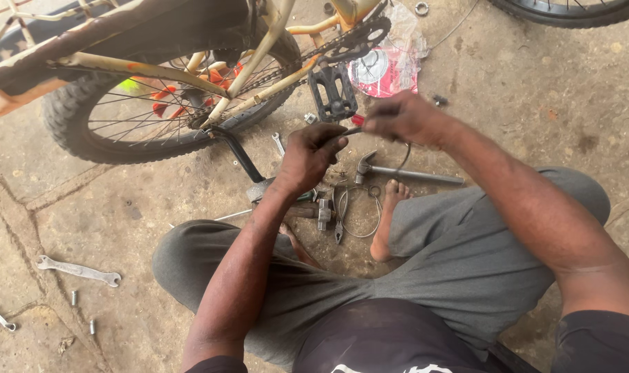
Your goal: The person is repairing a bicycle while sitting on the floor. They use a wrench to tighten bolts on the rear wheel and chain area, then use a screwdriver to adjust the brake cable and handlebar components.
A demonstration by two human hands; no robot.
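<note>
View: head camera, looking down past the person's knees at a concrete floor point(535, 83).
Left hand point(309, 155): fingers curled, grip clenched around a thin tool whose red-tipped end point(356, 120) shows just past the knuckles; what kind of tool it is cannot be told.
Right hand point(404, 117): grip clenched too, apparently on the far end of the same thin tool; the fingers are blurred, so exactly what they pinch is unclear.
Key relation: the tool's long axis runs roughly level between the two hands, left hand lower and nearer the body, right hand higher and further out.
Pedal point(333, 91): black, hanging from the crank just above and between both hands; the red tip sits right under its lower edge, the left hand being slightly nearer.
Chainring point(361, 34): above the pedal, chain running back toward the rear wheel point(121, 117).
Bicycle frame point(259, 52): cream-coloured, worn, tilted across the top left.
Floor below the hands: a hammer point(397, 171) lying along the floor, pliers point(339, 211) and a loop of cable point(369, 207) beside a bare foot point(390, 221).
Further off: a flat spanner point(79, 271) well to the left, a crumpled plastic bag point(387, 65) just beyond the pedal.
</note>
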